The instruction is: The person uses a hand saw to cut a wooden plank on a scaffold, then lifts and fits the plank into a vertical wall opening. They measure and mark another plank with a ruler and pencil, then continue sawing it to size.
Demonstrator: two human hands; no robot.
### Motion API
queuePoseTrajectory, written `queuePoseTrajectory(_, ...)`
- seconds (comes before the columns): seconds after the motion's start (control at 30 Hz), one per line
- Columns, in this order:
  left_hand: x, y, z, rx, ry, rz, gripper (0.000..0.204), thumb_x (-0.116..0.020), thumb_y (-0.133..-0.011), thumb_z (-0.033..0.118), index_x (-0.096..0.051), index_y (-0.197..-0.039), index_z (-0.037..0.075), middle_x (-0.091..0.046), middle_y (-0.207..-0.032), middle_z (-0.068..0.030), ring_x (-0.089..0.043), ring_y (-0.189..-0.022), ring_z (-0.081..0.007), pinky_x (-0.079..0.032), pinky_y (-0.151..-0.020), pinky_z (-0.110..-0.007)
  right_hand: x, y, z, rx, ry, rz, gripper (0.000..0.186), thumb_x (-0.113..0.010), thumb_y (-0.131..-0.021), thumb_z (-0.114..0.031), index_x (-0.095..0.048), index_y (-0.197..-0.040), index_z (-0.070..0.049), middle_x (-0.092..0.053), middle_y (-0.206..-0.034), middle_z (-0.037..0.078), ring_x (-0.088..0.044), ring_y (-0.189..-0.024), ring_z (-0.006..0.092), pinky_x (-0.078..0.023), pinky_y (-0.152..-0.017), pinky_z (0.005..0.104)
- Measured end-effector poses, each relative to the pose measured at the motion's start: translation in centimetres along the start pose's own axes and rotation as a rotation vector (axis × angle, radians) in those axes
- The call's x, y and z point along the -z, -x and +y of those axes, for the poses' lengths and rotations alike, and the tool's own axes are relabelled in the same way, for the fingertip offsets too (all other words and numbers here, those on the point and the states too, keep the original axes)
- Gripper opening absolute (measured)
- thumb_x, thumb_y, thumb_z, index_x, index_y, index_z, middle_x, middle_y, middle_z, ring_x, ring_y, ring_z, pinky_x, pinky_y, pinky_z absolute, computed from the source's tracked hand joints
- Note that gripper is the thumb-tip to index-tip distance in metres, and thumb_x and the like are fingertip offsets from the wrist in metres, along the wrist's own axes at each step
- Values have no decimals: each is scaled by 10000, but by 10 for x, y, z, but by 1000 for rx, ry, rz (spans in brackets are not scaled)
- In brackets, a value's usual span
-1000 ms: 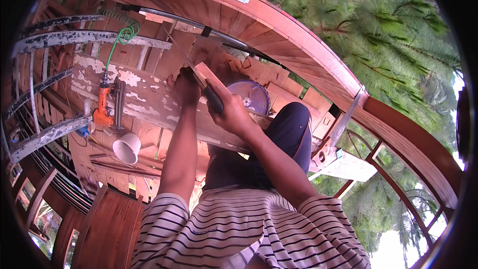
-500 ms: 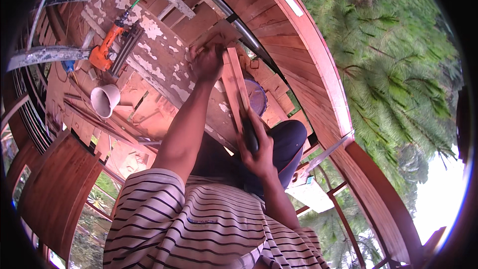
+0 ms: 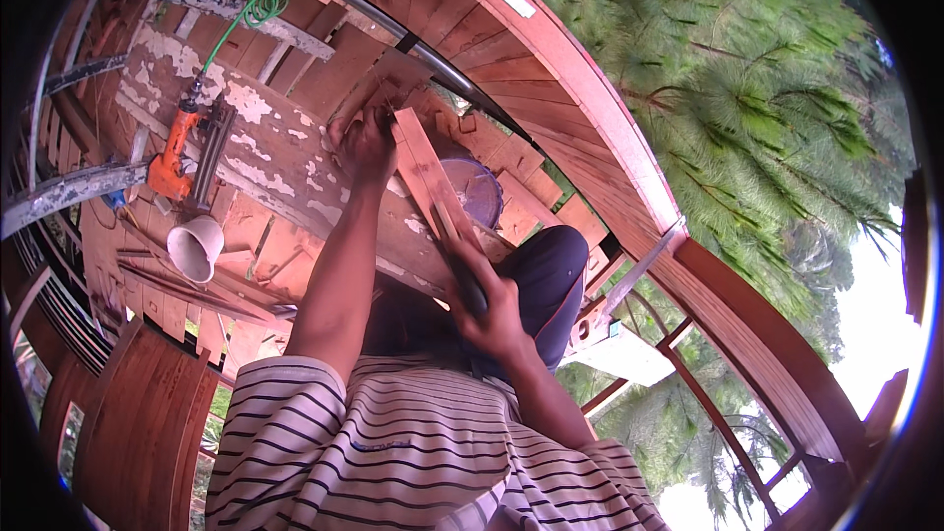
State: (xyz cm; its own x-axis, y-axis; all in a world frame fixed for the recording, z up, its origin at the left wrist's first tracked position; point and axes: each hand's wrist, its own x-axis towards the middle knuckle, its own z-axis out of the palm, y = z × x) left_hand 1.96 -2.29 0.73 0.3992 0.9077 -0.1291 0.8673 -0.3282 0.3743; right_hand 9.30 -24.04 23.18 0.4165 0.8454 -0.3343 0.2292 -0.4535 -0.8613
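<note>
A narrow wooden strip (image 3: 425,162) slants across my lap, its far end beside my left hand and its near end at my right. My right hand (image 3: 495,313) is closed around the near part, where a dark, long piece (image 3: 466,277) lies against the wood; its kind is unclear. My left hand (image 3: 368,146) is closed, fingers curled, low over a long plank with peeling pale paint (image 3: 280,162). What its fingers grip is hidden.
An orange power tool (image 3: 175,152) with a coiled green hose (image 3: 264,8) lies on the plank's left part. Nearby stand a white cup-shaped container (image 3: 195,248) and, right of the strip, a round purplish tub (image 3: 474,194). A curved wooden wall (image 3: 580,108) rises on the right.
The view has shifted, so the surroundings sit lower and further left. My right hand and the strip have turned slightly; the left hand stays by the strip's far end.
</note>
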Motion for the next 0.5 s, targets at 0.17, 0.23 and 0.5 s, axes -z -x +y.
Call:
queuePoseTrajectory(0.17, -3, 6, 4, -8, 43, 69, 338, -409, -1072, 348, -664, -1014, 135, -756, -873, -129, -717, -895, -281, -317, -1087, -467, 20, 59, -4, -143, -83, 1, 577, -684, -864, 38, -557, -1420, -47, -719, -1234, 208, -729, -1103, 375, -575, -931, 377)
queuePoseTrajectory(0.23, -1, 9, 0, -47, 18, 53, 272, -451, -1051, 317, -663, -1039, 148, -748, -870, -110, -716, -879, -276, -326, -1076, -462, 4, 10, 9, -106, -93, 0, 577, -684, -866, 20, -557, -1423, -65, -717, -1199, 224, -734, -1039, 408, -581, -882, 405)
queuePoseTrajectory(0.5, 1, 2, -6, -29, -35, 31, 292, -439, -1058, 337, -656, -1054, 142, -745, -828, -104, -712, -860, -250, -314, -1082, -446, 9, 48, -1, -87, -39, -33, 573, -681, -876, 4, -549, -1430, -64, -708, -1185, 259, -742, -1007, 409, -594, -836, 434)
